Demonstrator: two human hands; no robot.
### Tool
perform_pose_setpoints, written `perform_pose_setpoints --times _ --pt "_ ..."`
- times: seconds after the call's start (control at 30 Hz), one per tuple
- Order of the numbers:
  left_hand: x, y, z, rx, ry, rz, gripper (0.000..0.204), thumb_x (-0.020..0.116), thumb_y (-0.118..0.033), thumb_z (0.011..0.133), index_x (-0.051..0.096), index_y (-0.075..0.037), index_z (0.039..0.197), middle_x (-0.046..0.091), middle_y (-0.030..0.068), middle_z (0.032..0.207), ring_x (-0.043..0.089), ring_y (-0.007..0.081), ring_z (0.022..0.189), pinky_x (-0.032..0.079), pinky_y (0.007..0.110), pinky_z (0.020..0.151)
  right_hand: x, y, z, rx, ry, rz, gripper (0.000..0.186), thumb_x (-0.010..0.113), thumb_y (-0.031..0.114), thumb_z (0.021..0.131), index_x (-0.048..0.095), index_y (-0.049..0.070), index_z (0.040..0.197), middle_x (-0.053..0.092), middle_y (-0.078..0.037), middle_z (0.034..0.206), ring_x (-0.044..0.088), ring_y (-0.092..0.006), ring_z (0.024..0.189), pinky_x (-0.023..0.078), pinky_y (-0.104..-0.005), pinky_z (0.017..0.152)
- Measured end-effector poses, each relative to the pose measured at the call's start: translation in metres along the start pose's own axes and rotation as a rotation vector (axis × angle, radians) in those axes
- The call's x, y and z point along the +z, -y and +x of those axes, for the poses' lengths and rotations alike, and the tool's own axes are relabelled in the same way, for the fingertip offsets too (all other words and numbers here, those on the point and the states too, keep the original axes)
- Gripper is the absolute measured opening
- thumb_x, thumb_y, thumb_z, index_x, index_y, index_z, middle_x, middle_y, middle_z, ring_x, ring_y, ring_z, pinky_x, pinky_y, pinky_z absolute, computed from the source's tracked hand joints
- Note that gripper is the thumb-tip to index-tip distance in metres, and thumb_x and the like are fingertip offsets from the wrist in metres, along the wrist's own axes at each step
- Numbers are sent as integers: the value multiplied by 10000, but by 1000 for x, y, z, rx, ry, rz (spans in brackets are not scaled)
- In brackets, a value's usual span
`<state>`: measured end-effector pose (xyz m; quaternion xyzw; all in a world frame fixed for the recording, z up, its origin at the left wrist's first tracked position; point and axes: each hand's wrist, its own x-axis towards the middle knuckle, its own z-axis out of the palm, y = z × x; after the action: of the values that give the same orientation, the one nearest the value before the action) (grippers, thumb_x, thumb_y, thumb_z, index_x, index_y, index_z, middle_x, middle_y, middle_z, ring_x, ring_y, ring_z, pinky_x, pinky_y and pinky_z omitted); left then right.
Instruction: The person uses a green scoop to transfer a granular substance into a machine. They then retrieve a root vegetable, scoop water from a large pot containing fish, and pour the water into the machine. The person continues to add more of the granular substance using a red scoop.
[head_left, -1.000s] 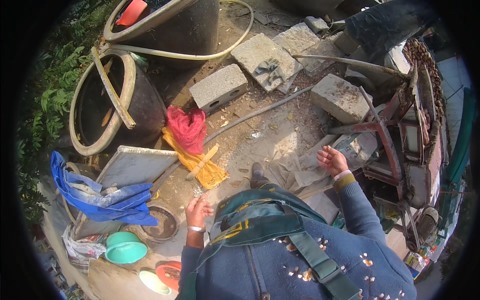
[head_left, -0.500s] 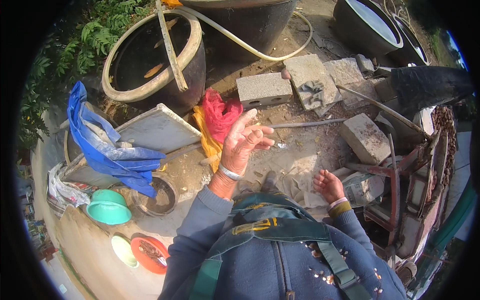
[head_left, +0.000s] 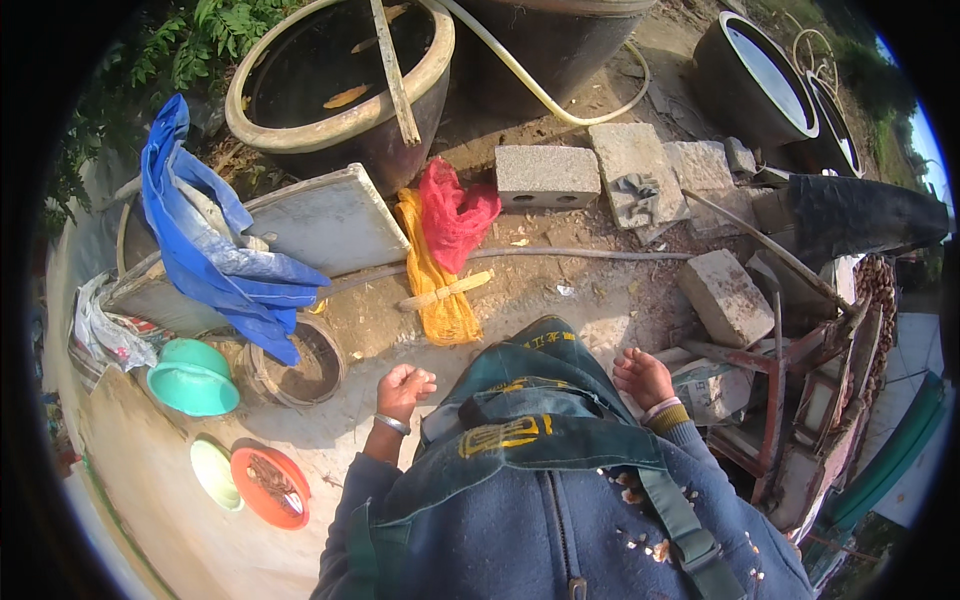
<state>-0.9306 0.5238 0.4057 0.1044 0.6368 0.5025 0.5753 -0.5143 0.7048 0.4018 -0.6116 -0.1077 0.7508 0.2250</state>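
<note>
In front of the dark green, yellow-printed apron (head_left: pixel 540 370), the left hand (head_left: pixel 402 390) hangs loosely curled, partly open, with nothing visible in it; the right hand (head_left: pixel 643 377), fingers half bent, likewise shows no hold. Ahead of the left hand, on dusty ground, lies the yellow mesh bag (head_left: pixel 452 325) — limp, coarsely netted — touching crumpled red netting (head_left: pixel 455 215). A creased, pale sack (head_left: pixel 712 390) sits just right of the right hand, with an angular, reddish metal frame (head_left: pixel 774 390) beyond. A thin grey hose (head_left: pixel 580 253) crosses behind the yellow bag, before a rough concrete block (head_left: pixel 547 177) and a thick-rimmed round vat (head_left: pixel 310 135). At left, a wrinkled blue sheet (head_left: pixel 235 280) drapes a flat board (head_left: pixel 330 225).
</note>
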Motion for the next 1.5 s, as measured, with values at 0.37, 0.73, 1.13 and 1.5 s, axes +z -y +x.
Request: perform_pose_setpoints --times 0.37,0.73,1.13,1.5 --pt "39 -116 122 212 -107 -57 379 614 -166 875 469 -62 1210 598 103 1064 632 164 770 513 255 611 31 58 62 84 -25 -80 254 482 206 901 512 40 1091 621 -102 887 603 -231 748 513 -355 649" --pt "92 -251 351 124 -383 118 554 695 -219 779 428 -63 1239 574 43 993 558 166 834 507 361 644 7 210 134 74 -59 -94 210 531 212 899 557 26 993 638 -140 827 626 -246 675 525 -357 579" --pt "165 -257 349 252 -518 17 483 665 -65 783 472 -59 1225 585 73 1009 558 110 780 461 221 582 229 497 265 -1041 103 -629 298 591 187 898 583 -1 1129 638 -84 993 595 -183 939 460 -281 837" --pt "190 -404 439 733 -448 302 315 580 70 778 549 8 1085 632 83 996 607 104 838 484 225 739 435 661 357 -1582 -473 -1392 389 571 367 843 606 62 1082 579 -106 1136 524 -281 1074 395 -396 923"
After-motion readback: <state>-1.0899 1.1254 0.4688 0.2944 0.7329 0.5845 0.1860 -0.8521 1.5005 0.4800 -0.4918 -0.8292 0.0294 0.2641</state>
